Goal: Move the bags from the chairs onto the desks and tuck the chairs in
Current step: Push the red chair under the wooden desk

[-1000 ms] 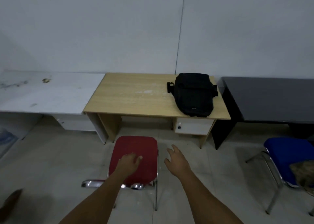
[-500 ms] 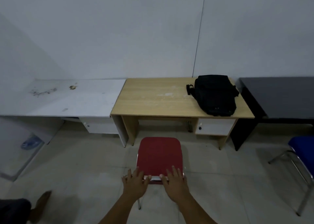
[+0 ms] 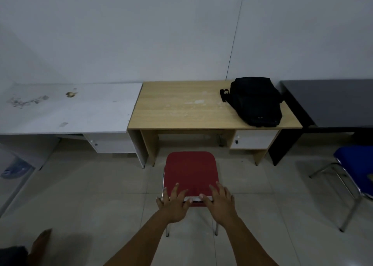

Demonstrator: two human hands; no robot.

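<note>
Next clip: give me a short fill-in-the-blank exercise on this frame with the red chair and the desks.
1. The black bag lies on the ____ desk.
2. Both the left hand and the right hand rest on the back edge of the ____ chair.
3. The blue chair stands in front of the ____ desk.

Missing words: wooden; red; black

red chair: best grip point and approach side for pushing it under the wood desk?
Grip the top edge of the backrest of the red chair, from behind, on the side away from the wooden desk. The seat front faces the desk opening, so a push from there should run it straight in. The left hand and right hand rest there, spread apart, which should limit twisting.
</note>
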